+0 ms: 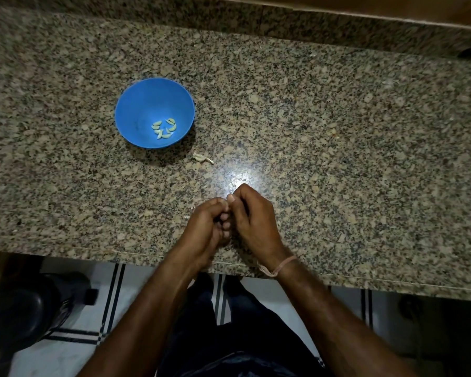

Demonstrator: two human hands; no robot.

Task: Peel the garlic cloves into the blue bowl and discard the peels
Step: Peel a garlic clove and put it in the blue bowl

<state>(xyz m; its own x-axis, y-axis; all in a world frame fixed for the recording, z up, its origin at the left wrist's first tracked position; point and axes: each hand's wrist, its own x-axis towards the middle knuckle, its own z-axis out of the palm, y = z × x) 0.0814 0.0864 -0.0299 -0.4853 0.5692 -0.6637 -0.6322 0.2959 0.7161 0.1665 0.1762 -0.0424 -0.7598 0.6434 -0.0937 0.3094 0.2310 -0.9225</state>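
Left hand [210, 225] and right hand [253, 216] curled together, fingertips meeting, contents hidden. Several peeled cloves [163, 128] in blue bowl [144, 96]; pale scrap [201, 158] nearby, undiscarded. Likely midway.

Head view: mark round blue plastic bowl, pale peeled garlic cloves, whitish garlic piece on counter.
round blue plastic bowl [147, 104]: head view, inner wall.
pale peeled garlic cloves [156, 125]: head view, leftmost clove.
whitish garlic piece [199, 157]: head view, thick end.
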